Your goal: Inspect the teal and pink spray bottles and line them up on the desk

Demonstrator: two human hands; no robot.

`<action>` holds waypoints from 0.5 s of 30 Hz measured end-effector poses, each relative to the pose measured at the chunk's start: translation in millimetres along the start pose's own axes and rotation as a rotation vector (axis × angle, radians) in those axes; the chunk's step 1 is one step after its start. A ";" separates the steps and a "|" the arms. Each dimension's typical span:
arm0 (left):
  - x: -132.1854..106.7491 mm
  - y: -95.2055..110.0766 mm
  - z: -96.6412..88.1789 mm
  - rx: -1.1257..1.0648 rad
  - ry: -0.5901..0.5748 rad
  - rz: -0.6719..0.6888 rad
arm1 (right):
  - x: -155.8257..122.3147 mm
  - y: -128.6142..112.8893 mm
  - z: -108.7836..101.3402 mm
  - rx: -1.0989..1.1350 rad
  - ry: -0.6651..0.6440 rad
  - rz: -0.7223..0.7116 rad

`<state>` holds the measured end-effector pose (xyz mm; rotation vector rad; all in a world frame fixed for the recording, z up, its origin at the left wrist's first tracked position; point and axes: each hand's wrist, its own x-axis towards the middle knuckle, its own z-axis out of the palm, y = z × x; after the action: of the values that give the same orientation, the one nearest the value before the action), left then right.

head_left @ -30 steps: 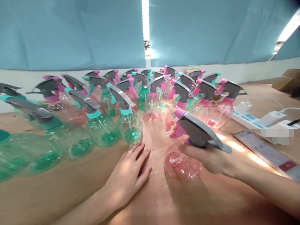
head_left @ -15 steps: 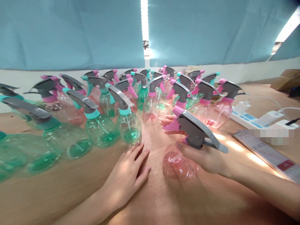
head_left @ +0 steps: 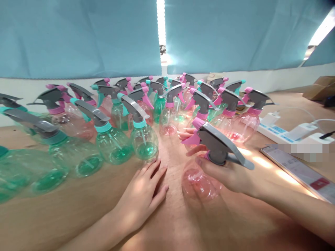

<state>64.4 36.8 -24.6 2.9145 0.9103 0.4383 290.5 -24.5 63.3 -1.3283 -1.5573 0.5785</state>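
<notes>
My right hand [head_left: 227,174] is wrapped round the neck of a pink spray bottle [head_left: 200,183]. Its grey head has a pink nozzle and trigger pointing left; my thumb lies on the near side and the other fingers are partly hidden behind the trigger. My left hand [head_left: 142,195] lies flat on the wooden table with its fingers out, holding nothing. Just beyond its fingertips stands a green spray bottle [head_left: 144,141] with a turquoise collar. Another green spray bottle [head_left: 113,144] is to the left of that one.
Several more green and pink spray bottles stand crowded across the back and left, among them a pink spray bottle [head_left: 169,120] in the middle. To the right are a phone [head_left: 295,170], a white power strip [head_left: 277,130] with chargers and cables, and a cardboard box [head_left: 319,89].
Some fingers of my right hand have shifted slightly behind the trigger of the pink spray bottle. My left hand and the other bottles look unmoved.
</notes>
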 end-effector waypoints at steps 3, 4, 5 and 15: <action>0.4 0.1 -0.7 -0.005 0.006 0.001 | 0.1 0.0 -0.1 -0.051 0.033 -0.031; 0.4 0.1 -0.8 -0.007 0.001 -0.001 | 0.2 -0.3 -0.1 -0.058 0.031 -0.039; 0.4 0.1 -0.7 -0.009 -0.005 -0.005 | 0.2 -0.6 -0.2 -0.057 0.020 -0.039; -1.9 -0.6 2.1 -0.028 0.002 -0.017 | -0.7 1.8 0.4 -0.043 0.008 -0.022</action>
<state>63.2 36.3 -27.2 2.8792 0.9209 0.4488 291.0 -24.6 61.4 -1.3431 -1.5834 0.5281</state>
